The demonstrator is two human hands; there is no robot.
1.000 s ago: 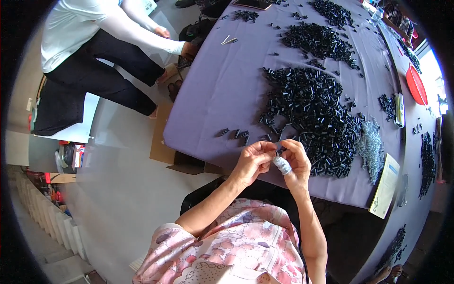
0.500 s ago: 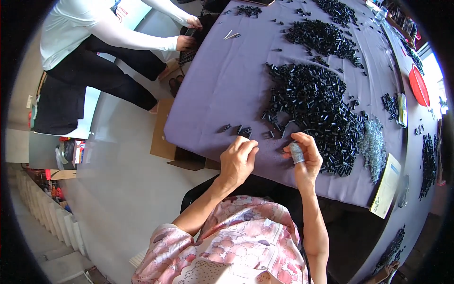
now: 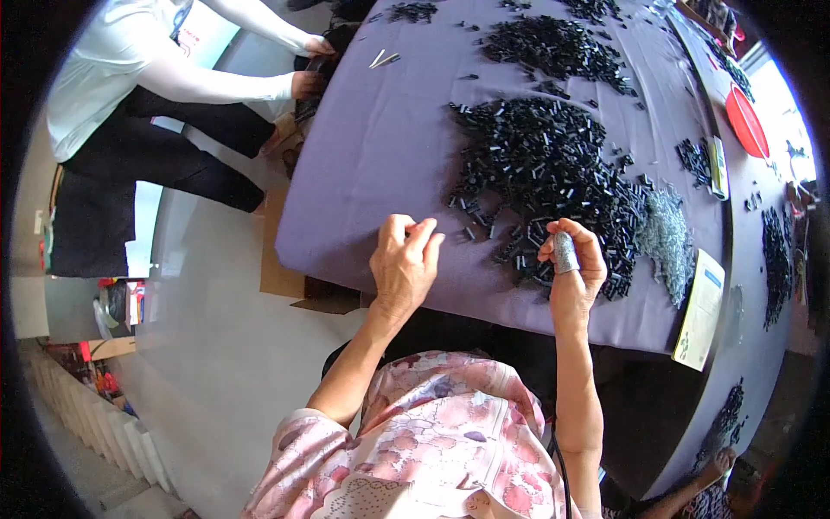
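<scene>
My left hand [image 3: 404, 264] is over the near side of the cloth-covered table, left of a big pile of small black tube-like pieces [image 3: 553, 156]. Its fingers are curled and whatever they may hold is hidden. My right hand [image 3: 577, 270] hovers by the pile's near edge, thumb and fingers pinched together. A grey wrap [image 3: 565, 253] covers its thumb. Anything inside that pinch is too small or covered to name. To the right of the black pile lies a heap of small clear, shiny pieces [image 3: 667, 242].
The purple tablecloth [image 3: 346, 182] carries further black heaps [image 3: 549, 50]. On the right are a pale booklet [image 3: 700, 311] and a red basket [image 3: 746, 121]. A cardboard box [image 3: 285, 281] stands at the table's left corner. A seated person's hand [image 3: 307, 84] works at the far left.
The whole view has shifted, with the table appearing farther left and up. My left hand has moved over the spot where several loose black pieces lay. My right hand stays pinched near the pile.
</scene>
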